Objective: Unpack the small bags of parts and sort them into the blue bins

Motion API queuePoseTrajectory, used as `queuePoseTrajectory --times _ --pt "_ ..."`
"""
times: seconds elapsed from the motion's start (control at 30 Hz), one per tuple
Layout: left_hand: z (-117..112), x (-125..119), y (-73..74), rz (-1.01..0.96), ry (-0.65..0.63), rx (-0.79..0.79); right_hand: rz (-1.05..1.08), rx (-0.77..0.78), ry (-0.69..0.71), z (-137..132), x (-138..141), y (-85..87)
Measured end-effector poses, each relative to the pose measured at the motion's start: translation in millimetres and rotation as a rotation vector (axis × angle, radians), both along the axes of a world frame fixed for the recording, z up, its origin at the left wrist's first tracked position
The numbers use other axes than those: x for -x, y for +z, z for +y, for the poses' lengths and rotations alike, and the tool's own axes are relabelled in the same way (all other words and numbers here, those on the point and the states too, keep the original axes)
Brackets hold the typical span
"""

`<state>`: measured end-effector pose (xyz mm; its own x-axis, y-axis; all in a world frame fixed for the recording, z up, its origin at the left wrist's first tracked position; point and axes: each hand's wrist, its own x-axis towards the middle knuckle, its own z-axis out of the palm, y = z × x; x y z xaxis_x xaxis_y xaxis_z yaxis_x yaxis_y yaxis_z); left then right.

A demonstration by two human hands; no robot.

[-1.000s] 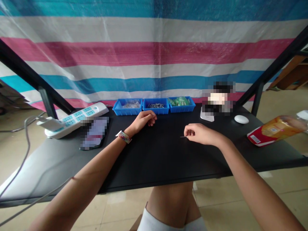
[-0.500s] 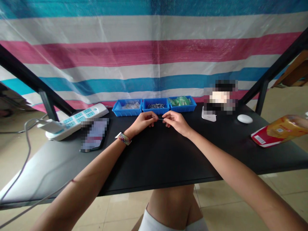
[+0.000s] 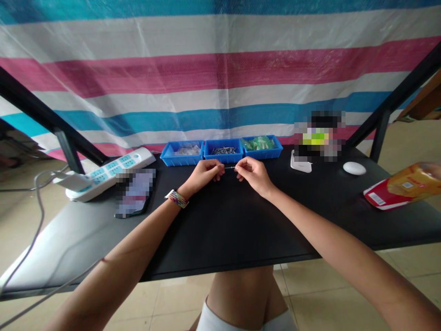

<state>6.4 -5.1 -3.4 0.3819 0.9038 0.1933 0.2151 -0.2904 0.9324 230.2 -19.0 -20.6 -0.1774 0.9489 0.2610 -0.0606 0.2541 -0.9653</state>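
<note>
My left hand [image 3: 206, 173] and my right hand [image 3: 251, 172] meet over the black table [image 3: 223, 220], just in front of the middle blue bin [image 3: 223, 151]. A thin metal pin [image 3: 230, 168] spans the gap between them, pinched at its right end by my right fingers. My left fingers are curled and pinched at its left end. A woven band sits on my left wrist. The middle bin holds several metal pins. The left blue bin [image 3: 181, 153] holds clear small parts, and the right blue bin [image 3: 262, 146] holds green ones.
A white power strip [image 3: 110, 171] and a blurred phone [image 3: 135, 191] lie at the left. At the right are a white stand with a blurred item [image 3: 303, 161], a white mouse [image 3: 354, 168] and a red and yellow packet [image 3: 403, 185]. A striped tarp hangs behind.
My right hand carried the pin from the middle right of the table up to my left hand near the bins. The left hand stayed in place and now pinches the pin's other end.
</note>
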Motion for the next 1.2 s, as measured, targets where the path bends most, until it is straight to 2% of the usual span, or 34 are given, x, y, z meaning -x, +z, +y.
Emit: queuePoseTrajectory --times 0.2,0.53,0.8,1.03,1.13,1.2 --pt "-2 0 2.0 -0.061 -0.036 0.000 -0.046 -0.036 -0.001 2 1 -1.6" --pt "1 0 -1.0 0.037 0.003 -0.018 0.015 -0.012 0.003 -1 3 0.1" --pt "-2 -1 3.6 -0.067 -0.016 0.035 -0.048 -0.007 -0.002 2 2 -0.7" --pt "-1 -1 1.4 0.008 -0.001 0.021 0.013 0.010 -0.008 -1 3 -0.5" --pt "1 -2 -0.2 -0.004 0.014 0.038 0.016 -0.032 -0.007 -1 3 4.8" --pt "1 -1 -0.7 -0.047 0.020 0.059 0.005 -0.098 -0.091 4 2 13.4"
